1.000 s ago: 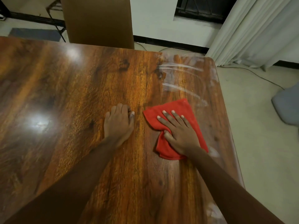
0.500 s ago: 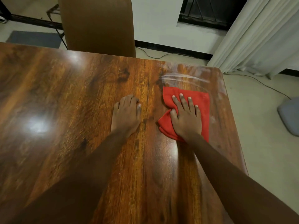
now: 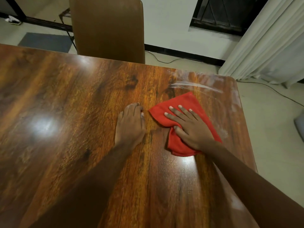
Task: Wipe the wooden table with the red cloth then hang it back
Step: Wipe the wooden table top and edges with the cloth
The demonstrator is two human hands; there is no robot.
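The red cloth [image 3: 184, 104] lies crumpled on the glossy wooden table [image 3: 65, 99], near its right side. My right hand [image 3: 190, 127] presses flat on the cloth with fingers spread, the thumb tucked into a fold. My left hand [image 3: 130, 125] rests palm-down on the bare wood just left of the cloth, fingers slightly curled, holding nothing. White smear streaks [image 3: 197, 85] mark the far right corner of the table beyond the cloth.
A brown chair back [image 3: 108, 28] stands against the table's far edge. White curtains [image 3: 269, 43] hang at the right, with a cable [image 3: 271, 89] on the pale floor. A grey mat [image 3: 46, 41] lies on the floor at far left. The table's right edge [image 3: 245, 129] is close to the cloth.
My right hand slid the cloth back toward me and to the left from the far right corner, turning it. The left hand stayed planted on the wood.
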